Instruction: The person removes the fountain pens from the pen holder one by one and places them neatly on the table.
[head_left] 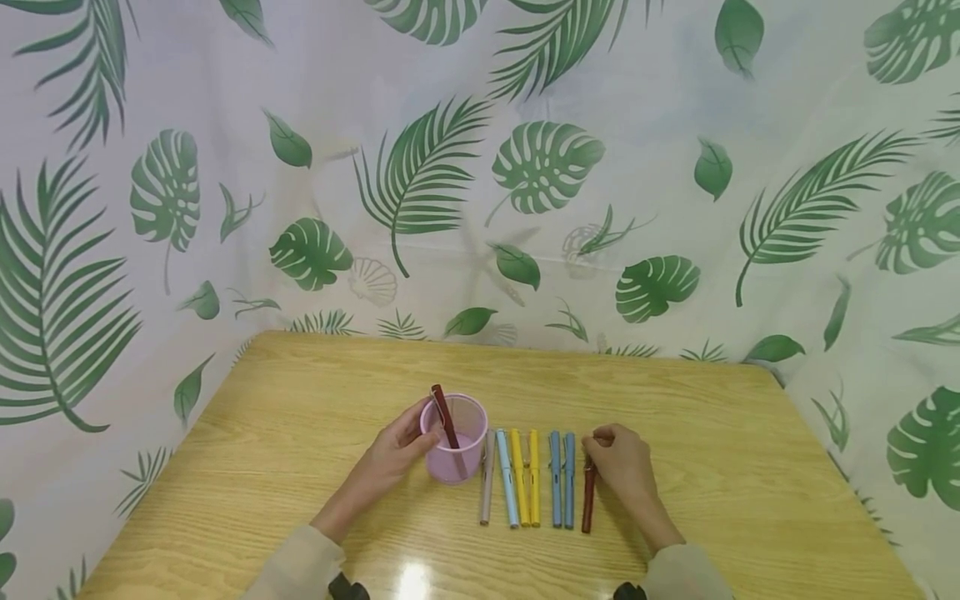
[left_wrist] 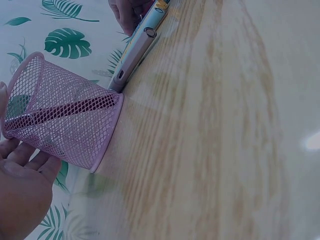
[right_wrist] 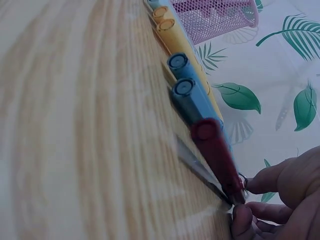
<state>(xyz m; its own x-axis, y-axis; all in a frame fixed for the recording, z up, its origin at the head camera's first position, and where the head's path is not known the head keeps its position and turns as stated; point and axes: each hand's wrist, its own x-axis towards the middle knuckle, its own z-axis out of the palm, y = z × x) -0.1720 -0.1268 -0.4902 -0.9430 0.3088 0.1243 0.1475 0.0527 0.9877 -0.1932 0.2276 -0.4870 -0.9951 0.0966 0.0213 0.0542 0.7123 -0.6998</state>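
Observation:
My left hand [head_left: 390,454] grips the side of a pink mesh pen cup [head_left: 453,471] near its rim. Inside the cup leans a dark red pen [head_left: 444,414], its clip end rising above the rim. My right hand [head_left: 624,467] pinches the clip end of a second dark red pen [head_left: 587,507], at the right end of a row; its other end [right_wrist: 206,132] points toward the table's front. To its left lie two blue pens [head_left: 569,492], two yellow pens [head_left: 535,487], a light blue pen [head_left: 508,483] and a grey-brown pen [head_left: 486,492] close beside the cup.
The wooden table [head_left: 300,400] reaches back to a pale cloth [head_left: 450,292] with green leaf prints, which also hangs at both sides. A bright light reflection shows on the table near the front.

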